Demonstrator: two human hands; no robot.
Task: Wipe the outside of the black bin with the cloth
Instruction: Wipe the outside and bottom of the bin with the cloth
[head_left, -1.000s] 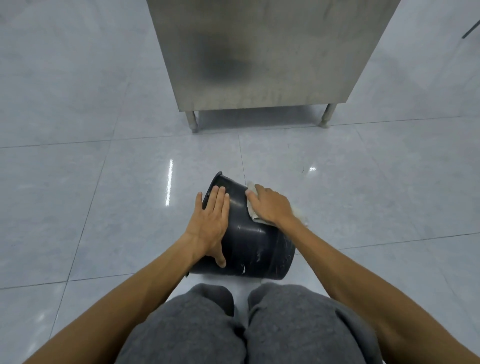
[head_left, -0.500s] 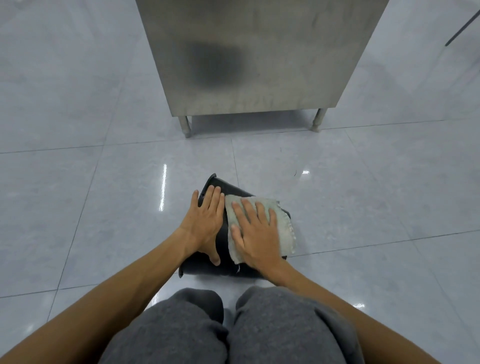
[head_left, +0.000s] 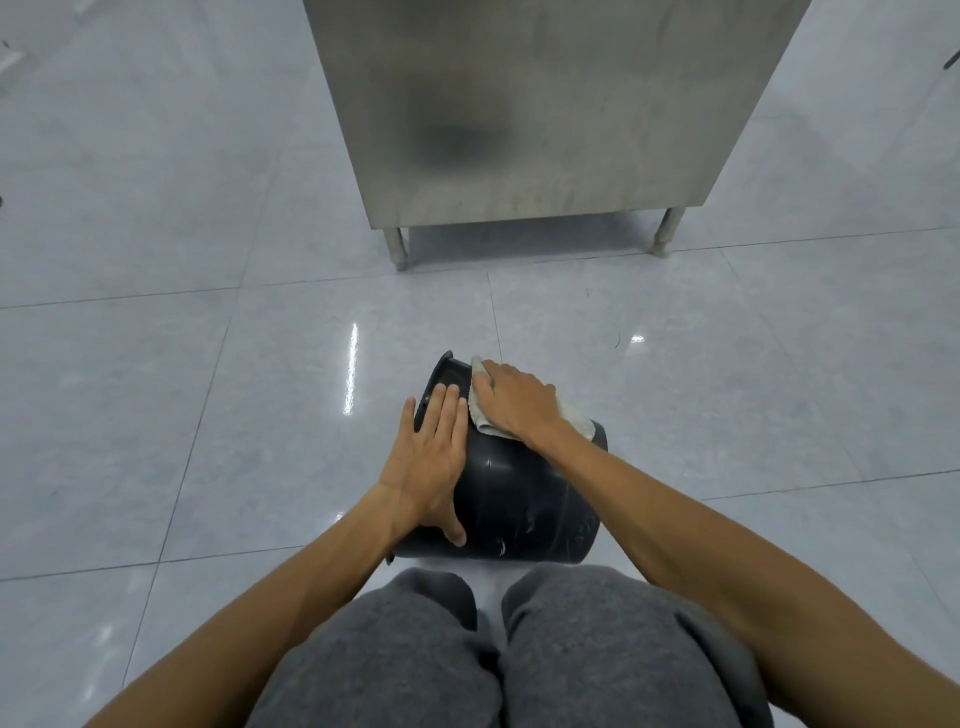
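The black bin (head_left: 519, 509) lies on its side on the tiled floor, its open mouth pointing away from me and its base toward my knees. My left hand (head_left: 428, 462) lies flat with fingers spread on the bin's left side, holding it still. My right hand (head_left: 511, 400) presses a pale grey cloth (head_left: 576, 422) against the bin's upper side near the rim. Most of the cloth is hidden under that hand; a corner sticks out past the fingertips and an edge shows behind the wrist.
A stainless steel cabinet (head_left: 545, 109) on short legs stands on the floor a little beyond the bin. Glossy grey floor tiles (head_left: 208, 415) surround the bin. My knees in grey trousers (head_left: 498, 654) are just behind the bin's base.
My right hand has slid the cloth from the middle of the bin's side up toward the rim. My left hand has stayed on the bin's left side.
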